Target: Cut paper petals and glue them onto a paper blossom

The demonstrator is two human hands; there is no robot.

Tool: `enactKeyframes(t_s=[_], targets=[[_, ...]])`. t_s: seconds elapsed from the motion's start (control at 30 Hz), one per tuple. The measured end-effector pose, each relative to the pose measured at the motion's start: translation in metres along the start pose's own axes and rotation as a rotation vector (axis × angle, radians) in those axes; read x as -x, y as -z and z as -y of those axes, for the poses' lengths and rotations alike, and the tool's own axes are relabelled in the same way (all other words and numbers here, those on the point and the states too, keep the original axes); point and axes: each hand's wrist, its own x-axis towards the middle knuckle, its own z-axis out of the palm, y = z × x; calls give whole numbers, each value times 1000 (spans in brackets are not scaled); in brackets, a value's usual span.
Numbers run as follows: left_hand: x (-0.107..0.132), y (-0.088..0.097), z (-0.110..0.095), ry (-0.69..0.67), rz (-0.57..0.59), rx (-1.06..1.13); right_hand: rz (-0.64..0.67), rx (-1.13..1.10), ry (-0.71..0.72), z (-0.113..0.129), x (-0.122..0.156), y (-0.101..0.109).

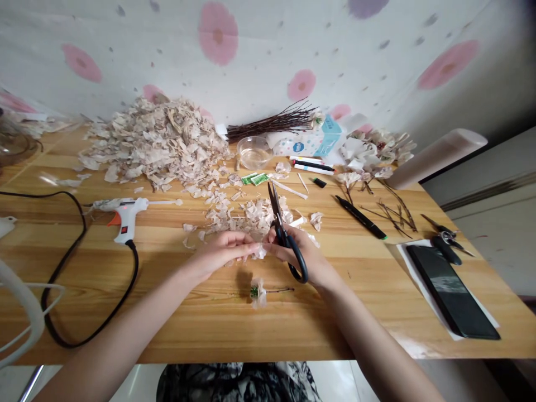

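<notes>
My left hand (224, 249) pinches a small pale petal piece (258, 252) above the wooden table (268, 324). My right hand (304, 258) meets it from the right, its fingers through the black handles of a pair of scissors (283, 230) whose blades point away from me, nearly closed. Its fingertips also touch the petal piece. Just below the hands a small finished paper flower on a thin stem (260, 291) lies on the table. Loose petal scraps (247, 215) are scattered right behind the hands.
A big heap of dried petals (157, 139) fills the back left. A white glue gun (125, 215) with a black cord lies left. Twigs (272, 124), a clear bowl (254, 152), a tissue box (312, 142), pens (360, 218), a phone (452, 290) and small pliers (446, 237) lie behind and right.
</notes>
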Motion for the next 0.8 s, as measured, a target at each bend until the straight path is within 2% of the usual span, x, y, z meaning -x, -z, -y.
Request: enactKeyframes(t_s=[0.1, 0.23, 0.47, 0.63, 0.8], targets=[[1, -4, -4, -49, -16, -6, 4, -7, -7, 0, -1, 2], [1, -9, -1, -107, -124, 62, 20, -39, -25, 0, 0, 0], [2, -9, 0, -154, -23, 49, -1, -238, 40, -14, -4, 5], [3, -10, -4, -156, 22, 19, 32, -62, 33, -8, -1, 7], [2, -11, -2, -148, -68, 75, 26, -27, 22, 0, 2, -1]])
